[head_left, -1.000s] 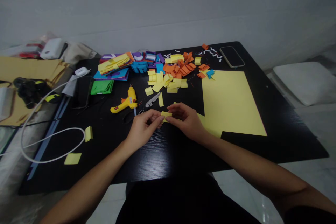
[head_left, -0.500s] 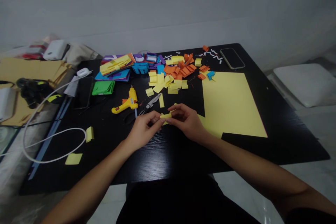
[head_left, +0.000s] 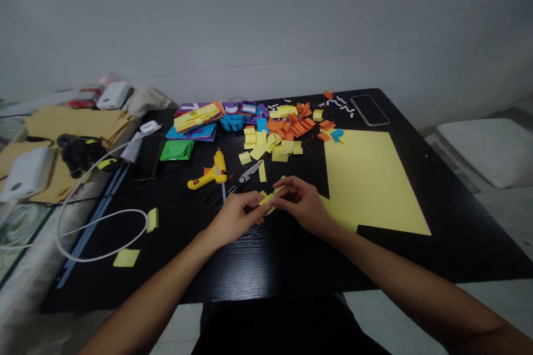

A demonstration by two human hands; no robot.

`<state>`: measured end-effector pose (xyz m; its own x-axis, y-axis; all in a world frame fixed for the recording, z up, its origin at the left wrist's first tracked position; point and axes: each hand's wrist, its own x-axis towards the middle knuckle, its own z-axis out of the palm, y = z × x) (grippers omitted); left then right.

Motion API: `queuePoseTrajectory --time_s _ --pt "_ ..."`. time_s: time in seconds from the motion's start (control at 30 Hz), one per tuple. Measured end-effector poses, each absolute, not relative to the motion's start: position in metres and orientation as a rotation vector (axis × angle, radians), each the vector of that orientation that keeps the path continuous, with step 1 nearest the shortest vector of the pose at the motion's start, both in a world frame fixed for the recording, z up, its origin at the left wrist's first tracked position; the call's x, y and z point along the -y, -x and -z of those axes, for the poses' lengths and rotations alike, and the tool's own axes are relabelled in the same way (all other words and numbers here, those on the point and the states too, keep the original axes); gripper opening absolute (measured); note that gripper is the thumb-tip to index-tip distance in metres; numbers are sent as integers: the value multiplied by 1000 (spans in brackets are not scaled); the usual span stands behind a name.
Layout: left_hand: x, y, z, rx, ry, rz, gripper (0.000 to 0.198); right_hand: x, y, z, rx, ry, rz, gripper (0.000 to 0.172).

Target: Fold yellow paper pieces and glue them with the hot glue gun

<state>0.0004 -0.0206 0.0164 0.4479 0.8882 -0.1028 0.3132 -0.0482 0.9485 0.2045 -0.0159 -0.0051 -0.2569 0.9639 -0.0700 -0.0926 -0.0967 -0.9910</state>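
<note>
Between my two hands is a small folded yellow paper piece [head_left: 268,199], tilted and pinched from both sides. My left hand [head_left: 236,216] has thumb and fingers closed on its left end; my right hand [head_left: 306,205] pinches the right end. The fingers hide part of the paper. Just beyond my left hand lie scissors [head_left: 245,176], partly opened, and a yellow glue gun [head_left: 212,172] with a glue stick at its back. A narrow yellow strip [head_left: 262,171] rests beside the scissor blades. A large yellow sheet [head_left: 375,177] with a cut-out corner spreads right of my right hand.
Folded yellow pieces [head_left: 266,144] and orange pieces [head_left: 293,125] are heaped at the back. Stacked coloured papers [head_left: 197,119], a green bundle [head_left: 177,150] and a phone [head_left: 370,110] lie around them. A white cable [head_left: 106,216] loops at the left near loose yellow pieces [head_left: 127,258].
The yellow paper piece has turned from nearly level to slanted between my fingers. The whole view has shifted a little, so the table's things appear lower and further right.
</note>
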Motion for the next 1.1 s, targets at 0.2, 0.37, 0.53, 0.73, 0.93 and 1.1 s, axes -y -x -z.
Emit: queuePoseTrajectory --time_s 0.2,0.37,0.53,0.73,0.93,1.1 --pt "20 0 -12 -1073 -1484 -647 40 15 -206 5 1325 1057 -1486 29" --pt "19 0 -10 -1075 -1473 -717 40 13 -205 9 1265 1056 -1527 32" --pt "21 -3 -13 -1066 -1521 -748 38 11 -205 8 1257 1054 -1578 27" --pt "5 23 -19 -1320 -1714 -902 33 7 -205 9 1099 1067 -1564 38" --pt "-32 79 -22 -2188 -2129 -484 40 -1 -206 12 1023 1134 -1429 22" --pt "-38 86 -15 -2229 -2118 -69 42 -2 -205 8 937 1152 -1507 23"
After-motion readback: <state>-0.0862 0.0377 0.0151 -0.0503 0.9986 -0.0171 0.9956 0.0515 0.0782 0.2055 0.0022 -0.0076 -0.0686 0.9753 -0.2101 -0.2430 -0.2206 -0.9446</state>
